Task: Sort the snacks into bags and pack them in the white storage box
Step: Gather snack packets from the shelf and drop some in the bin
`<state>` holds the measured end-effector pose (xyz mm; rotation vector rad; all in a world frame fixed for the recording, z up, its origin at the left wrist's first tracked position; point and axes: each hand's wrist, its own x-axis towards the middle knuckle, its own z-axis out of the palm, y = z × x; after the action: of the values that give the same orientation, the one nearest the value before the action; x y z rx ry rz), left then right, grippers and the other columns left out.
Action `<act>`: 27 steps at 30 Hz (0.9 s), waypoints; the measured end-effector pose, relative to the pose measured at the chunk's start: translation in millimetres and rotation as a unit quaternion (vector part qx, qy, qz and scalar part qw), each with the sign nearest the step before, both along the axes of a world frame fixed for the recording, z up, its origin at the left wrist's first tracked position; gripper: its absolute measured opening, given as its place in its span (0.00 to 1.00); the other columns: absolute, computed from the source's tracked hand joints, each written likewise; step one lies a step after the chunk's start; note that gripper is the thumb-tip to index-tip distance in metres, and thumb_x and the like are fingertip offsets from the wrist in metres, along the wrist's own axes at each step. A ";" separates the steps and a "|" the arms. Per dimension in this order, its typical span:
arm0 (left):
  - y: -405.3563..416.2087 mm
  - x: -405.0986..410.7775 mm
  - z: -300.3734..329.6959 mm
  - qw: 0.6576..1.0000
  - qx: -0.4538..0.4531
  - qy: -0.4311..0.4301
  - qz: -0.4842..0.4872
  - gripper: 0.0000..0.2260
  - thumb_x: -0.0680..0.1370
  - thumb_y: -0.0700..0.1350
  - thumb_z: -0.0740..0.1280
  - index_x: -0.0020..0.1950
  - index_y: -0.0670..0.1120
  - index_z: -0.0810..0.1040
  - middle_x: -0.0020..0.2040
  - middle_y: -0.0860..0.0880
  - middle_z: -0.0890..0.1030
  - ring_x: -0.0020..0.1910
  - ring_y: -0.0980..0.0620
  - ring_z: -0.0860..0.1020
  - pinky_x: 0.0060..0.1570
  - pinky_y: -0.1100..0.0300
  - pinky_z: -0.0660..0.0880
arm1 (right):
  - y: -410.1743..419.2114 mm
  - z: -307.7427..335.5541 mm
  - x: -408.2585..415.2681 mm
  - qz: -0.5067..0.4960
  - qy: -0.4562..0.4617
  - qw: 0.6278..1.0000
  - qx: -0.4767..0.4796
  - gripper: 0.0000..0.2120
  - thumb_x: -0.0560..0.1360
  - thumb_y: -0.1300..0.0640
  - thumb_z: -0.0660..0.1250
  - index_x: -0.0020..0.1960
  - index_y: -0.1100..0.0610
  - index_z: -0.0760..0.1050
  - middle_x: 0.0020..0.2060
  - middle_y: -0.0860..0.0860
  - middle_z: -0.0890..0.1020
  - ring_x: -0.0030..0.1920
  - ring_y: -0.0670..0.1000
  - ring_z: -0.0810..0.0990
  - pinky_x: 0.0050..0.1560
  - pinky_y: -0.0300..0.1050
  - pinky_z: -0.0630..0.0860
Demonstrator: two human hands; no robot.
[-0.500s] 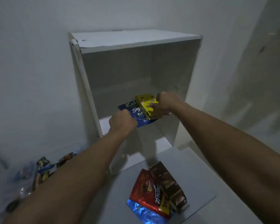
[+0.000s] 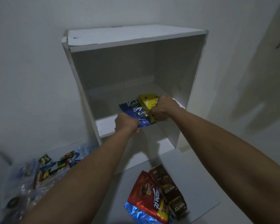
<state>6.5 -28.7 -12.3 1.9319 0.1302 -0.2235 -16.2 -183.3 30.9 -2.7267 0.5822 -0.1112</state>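
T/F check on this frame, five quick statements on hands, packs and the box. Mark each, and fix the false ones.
1. The left hand grips the blue pack. True.
2. The right hand holds a red pack. False: it grips the yellow pack.
3. Both held packs are inside the white storage box, over its shelf. True.
4. The red snack bag and brown Nextar packs are already on the shelf. False: they lie on the floor in front of the box.
5. Loose small snacks lie on clear plastic at the lower left. True.
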 end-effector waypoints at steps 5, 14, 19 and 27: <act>-3.0 -9.2 14.5 0.995 -0.077 -0.001 -0.055 0.19 0.69 0.29 0.70 0.56 0.43 0.73 0.58 0.39 0.77 0.34 0.43 0.80 0.24 0.58 0.79 | -15.4 6.4 -25.8 -0.027 0.007 1.000 0.011 0.25 0.58 0.39 0.72 0.48 0.54 0.75 0.43 0.54 0.78 0.43 0.57 0.77 0.38 0.43 0.69; -7.4 -59.9 32.9 0.971 -0.030 -0.069 -0.226 0.27 0.68 0.30 0.71 0.66 0.39 0.74 0.60 0.44 0.79 0.53 0.41 0.80 0.47 0.49 0.81 | -39.0 8.4 -135.6 -0.133 0.001 0.991 0.018 0.25 0.61 0.40 0.73 0.51 0.55 0.77 0.46 0.55 0.79 0.45 0.56 0.80 0.44 0.52 0.81; -27.8 -125.4 16.8 0.935 -0.005 -0.072 -0.346 0.20 0.70 0.24 0.67 0.60 0.38 0.77 0.50 0.46 0.76 0.48 0.45 0.78 0.49 0.49 0.79 | -43.7 -19.0 -230.8 -0.213 0.040 0.976 0.016 0.27 0.62 0.38 0.73 0.51 0.57 0.78 0.46 0.57 0.80 0.45 0.57 0.78 0.42 0.48 0.79; -86.7 -214.8 -73.6 0.879 0.090 -0.088 -0.459 0.27 0.68 0.31 0.70 0.67 0.39 0.74 0.64 0.43 0.78 0.59 0.43 0.78 0.53 0.48 0.80 | -60.5 -99.9 -371.0 -0.334 0.118 0.931 0.083 0.28 0.62 0.40 0.73 0.54 0.57 0.76 0.46 0.55 0.78 0.45 0.56 0.77 0.39 0.43 0.73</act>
<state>-208.4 -115.5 -86.0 2.0547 -0.9418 -0.6744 -387.2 -243.8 -69.0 -2.2798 1.4965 0.0988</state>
